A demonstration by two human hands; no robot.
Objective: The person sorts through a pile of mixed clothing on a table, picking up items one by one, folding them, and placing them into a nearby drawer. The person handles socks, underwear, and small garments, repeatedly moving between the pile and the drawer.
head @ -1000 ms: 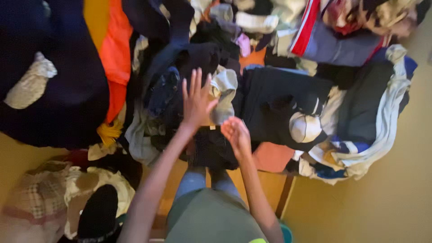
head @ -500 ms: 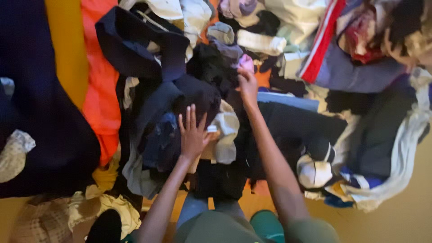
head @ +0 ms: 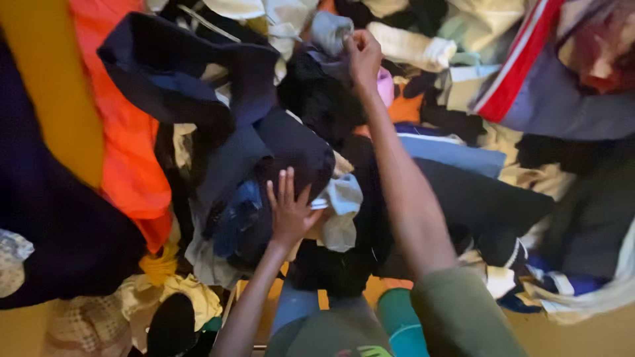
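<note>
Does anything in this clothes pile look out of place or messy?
All of it is jumbled: the clothes pile lies unfolded and tangled. The right hand grips a grey garment at the far side; the left hand presses flat on dark clothing. Nothing looks torn or spilled.

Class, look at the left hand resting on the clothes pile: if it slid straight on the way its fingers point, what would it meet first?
Probably the dark garment bunched just beyond the left hand, whose fingers point up the pile. Depth is hard to judge, so this is a best reading.
</note>
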